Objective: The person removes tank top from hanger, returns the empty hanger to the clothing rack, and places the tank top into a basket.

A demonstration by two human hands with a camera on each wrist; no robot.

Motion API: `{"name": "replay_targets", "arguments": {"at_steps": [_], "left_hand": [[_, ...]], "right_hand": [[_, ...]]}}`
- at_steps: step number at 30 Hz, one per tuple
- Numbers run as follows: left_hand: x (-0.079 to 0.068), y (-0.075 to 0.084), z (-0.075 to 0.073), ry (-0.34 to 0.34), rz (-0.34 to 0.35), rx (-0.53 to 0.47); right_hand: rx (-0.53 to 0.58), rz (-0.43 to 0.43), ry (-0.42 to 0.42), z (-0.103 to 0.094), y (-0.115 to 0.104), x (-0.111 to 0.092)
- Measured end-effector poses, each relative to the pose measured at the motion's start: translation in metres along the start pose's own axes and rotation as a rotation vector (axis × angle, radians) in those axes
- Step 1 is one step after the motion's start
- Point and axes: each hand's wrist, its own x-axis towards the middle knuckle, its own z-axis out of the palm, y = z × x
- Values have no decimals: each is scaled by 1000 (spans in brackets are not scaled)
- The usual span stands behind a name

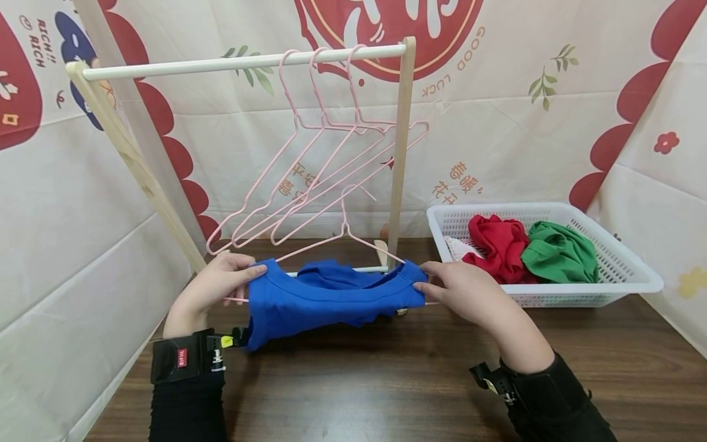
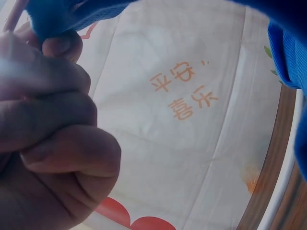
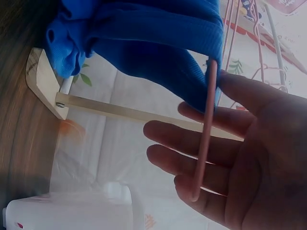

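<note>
A blue shirt (image 1: 326,307), bunched up with its neckline facing me, hangs over a pink hanger (image 1: 309,247). The hanger's hook points up in the head view, and its ends stick out at both sides of the cloth. My left hand (image 1: 212,285) grips the shirt's left shoulder together with that end of the hanger, its fingers curled in the left wrist view. At the other shoulder, my right hand (image 1: 469,291) pinches the blue cloth between thumb and forefinger. The hanger's right end (image 3: 206,139) crosses in front of its other, loosely spread fingers in the right wrist view.
Behind the shirt stands a rack with a white rail (image 1: 243,63) and wooden posts (image 1: 402,147). Three pink hangers (image 1: 323,123) hang toward the rail's right end. A white basket (image 1: 624,286) at right holds a red garment (image 1: 499,245), a green garment (image 1: 563,255) and something white.
</note>
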Motion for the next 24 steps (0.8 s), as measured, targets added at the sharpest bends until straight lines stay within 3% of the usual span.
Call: {"name": "replay_targets", "arguments": {"at_steps": [17, 24], "left_hand": [[2, 15, 10, -15, 5, 84], [0, 21, 12, 0, 11, 100]], "right_hand": [[-75, 5, -56, -3, 0, 0], [-97, -1, 19, -5, 1, -3]]}}
